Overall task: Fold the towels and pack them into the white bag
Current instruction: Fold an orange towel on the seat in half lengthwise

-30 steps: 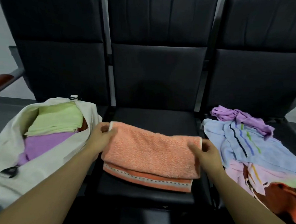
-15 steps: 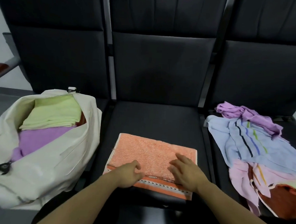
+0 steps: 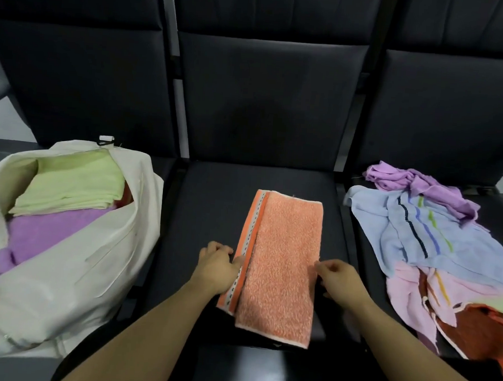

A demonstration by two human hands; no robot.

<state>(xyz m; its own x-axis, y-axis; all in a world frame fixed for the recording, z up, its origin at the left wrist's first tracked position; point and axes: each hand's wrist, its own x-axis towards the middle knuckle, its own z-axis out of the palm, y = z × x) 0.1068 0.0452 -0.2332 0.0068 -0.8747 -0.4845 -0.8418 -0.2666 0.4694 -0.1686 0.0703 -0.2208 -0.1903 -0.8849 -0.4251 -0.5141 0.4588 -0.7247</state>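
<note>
Folded orange towel [image 3: 281, 262] on the middle seat [image 3: 215, 194], flanked by two hands.

The towel is laid lengthwise down the seat, its striped border along the left edge and its near end at the seat's front edge. That border is pinched by the left hand [image 3: 217, 265]; the towel's right edge is touched by the curled fingers of the right hand [image 3: 337, 279], though a grip cannot be confirmed. A white bag [image 3: 64, 282] holding folded green [image 3: 72, 186] and purple [image 3: 47, 235] towels is placed on the left seat; a loose towel pile [image 3: 428, 246] is spread on the right seat.
</note>
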